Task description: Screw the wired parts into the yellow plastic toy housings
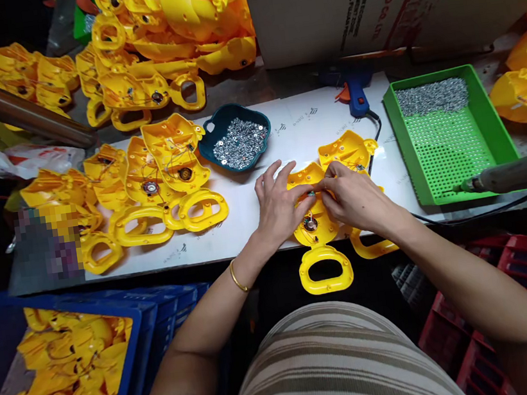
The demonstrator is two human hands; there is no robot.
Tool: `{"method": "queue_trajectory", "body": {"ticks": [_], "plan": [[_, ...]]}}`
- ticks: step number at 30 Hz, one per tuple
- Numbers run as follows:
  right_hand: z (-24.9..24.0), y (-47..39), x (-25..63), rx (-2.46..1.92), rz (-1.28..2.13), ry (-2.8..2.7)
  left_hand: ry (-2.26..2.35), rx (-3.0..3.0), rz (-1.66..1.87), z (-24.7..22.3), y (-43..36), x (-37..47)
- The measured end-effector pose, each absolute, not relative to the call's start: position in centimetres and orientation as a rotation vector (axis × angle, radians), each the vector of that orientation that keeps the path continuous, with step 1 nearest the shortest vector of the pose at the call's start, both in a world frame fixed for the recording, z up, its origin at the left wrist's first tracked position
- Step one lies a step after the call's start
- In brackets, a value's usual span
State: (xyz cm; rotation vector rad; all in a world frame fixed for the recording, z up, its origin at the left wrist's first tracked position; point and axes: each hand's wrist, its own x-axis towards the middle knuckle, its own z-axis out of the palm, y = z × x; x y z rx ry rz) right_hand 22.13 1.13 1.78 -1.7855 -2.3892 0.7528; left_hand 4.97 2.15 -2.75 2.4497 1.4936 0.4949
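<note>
A yellow plastic shell half (305, 236) with a round speaker-like part, thin wires and a loop handle lies open side up at the table's front edge, its handle jutting past the edge. Over its upper part, my left hand (278, 203) brings thumb and index finger together at a tiny part, the other fingers spread. My right hand (355, 197) meets it there with fingertips pinched; what lies between them is too small to name. A second yellow shell half (342, 148) sits partly beneath my right hand and forearm.
A dark teal bowl (207, 141) holds small screws. To the right stand a green perforated tray (489, 122) with screws, a blue glue gun (356, 98) and a metal-bodied tool (522, 173). Yellow shells pile up left and behind. Crates, blue (139, 343) and red (509, 256), flank me below.
</note>
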Motion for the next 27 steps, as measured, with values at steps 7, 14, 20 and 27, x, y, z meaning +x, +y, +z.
{"method": "queue_trajectory", "body": {"ticks": [7,14,20,27], "plan": [[1.0,1.4,22.7,-1.769,0.774,-2.301,1.453,2.444,0.463,-2.7,2.5,5.1],[1.1,0.7,22.8,-1.763,0.737,-2.332,1.465,2.452,0.474,-2.6,2.5,5.2],[2.0,-0.1,21.8,-1.907,0.524,-2.588,1.465,2.449,0.446,-2.5,2.8,5.2],[2.1,-0.6,21.9,-1.824,0.412,-2.768,1.457,2.429,0.455,-2.5,2.8,5.3]]}}
